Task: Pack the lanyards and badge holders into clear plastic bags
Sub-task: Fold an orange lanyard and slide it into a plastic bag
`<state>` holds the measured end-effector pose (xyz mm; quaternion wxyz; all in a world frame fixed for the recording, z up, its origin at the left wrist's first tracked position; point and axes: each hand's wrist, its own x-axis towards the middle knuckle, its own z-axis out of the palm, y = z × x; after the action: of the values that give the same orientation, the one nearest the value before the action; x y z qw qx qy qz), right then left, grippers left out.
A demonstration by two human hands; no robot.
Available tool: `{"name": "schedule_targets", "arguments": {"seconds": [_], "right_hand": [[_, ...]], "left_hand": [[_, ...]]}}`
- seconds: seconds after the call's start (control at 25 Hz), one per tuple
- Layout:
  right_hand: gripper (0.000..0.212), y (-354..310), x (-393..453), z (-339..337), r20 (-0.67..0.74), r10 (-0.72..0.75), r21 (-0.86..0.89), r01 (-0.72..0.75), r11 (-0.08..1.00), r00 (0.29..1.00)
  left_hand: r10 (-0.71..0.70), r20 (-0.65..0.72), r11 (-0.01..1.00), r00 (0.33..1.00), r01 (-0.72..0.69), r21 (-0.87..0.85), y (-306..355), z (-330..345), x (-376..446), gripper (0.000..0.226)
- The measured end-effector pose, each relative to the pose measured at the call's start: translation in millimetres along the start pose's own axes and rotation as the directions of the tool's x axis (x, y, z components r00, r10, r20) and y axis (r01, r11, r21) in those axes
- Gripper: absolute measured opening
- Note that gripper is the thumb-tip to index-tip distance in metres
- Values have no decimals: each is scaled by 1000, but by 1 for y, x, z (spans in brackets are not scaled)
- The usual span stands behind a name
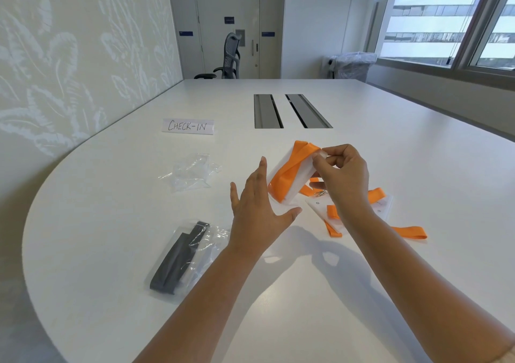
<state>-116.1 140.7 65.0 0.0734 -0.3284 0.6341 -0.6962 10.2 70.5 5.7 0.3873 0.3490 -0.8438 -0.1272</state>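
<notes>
Up above the smooth white worktop (362,279), the right hand (341,173) pinches the top edge of a stiff, translucent badge holder (296,171) wrapped in flat orange lanyard (289,171) ribbon. The left hand (260,209) steadies its lower end with straight, spread fingers. Behind the right wrist lies a second orange lanyard (409,231) on another holder (317,208), partly hidden, its small metal clip hard to make out. A glossy bag with a dark grey lanyard (178,259) lies nearer left; crinkled empty bags (192,171) sit beyond, before a handwritten CHECK-IN card (188,126).
</notes>
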Motion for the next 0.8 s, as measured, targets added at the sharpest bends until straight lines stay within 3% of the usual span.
{"name": "schedule_targets", "arguments": {"seconds": [0.16,0.24,0.36,0.44,0.64,0.8], "right_hand": [[15,2,0,0,-16,-9,-24,9,1000,1000],[13,2,1,-1,-13,-5,-10,5,1000,1000],[13,1,6,-5,-18,19,10,-19,1000,1000],[14,1,7,-6,-1,31,22,-31,999,1000],[17,5,5,-1,46,77,39,-79,996,996],[15,5,6,-3,81,144,45,-148,988,986]], "left_hand": [[-10,37,999,999,12,-40,5,-4,2,106],[-49,23,971,999,53,-233,6,-9,4,95],[-203,1,844,979,175,-507,2,-18,10,54],[-321,78,751,944,303,-586,-1,-21,14,36],[-377,272,550,885,450,-703,-6,-19,14,17],[-445,286,468,849,492,-734,-8,-21,15,16]]}}
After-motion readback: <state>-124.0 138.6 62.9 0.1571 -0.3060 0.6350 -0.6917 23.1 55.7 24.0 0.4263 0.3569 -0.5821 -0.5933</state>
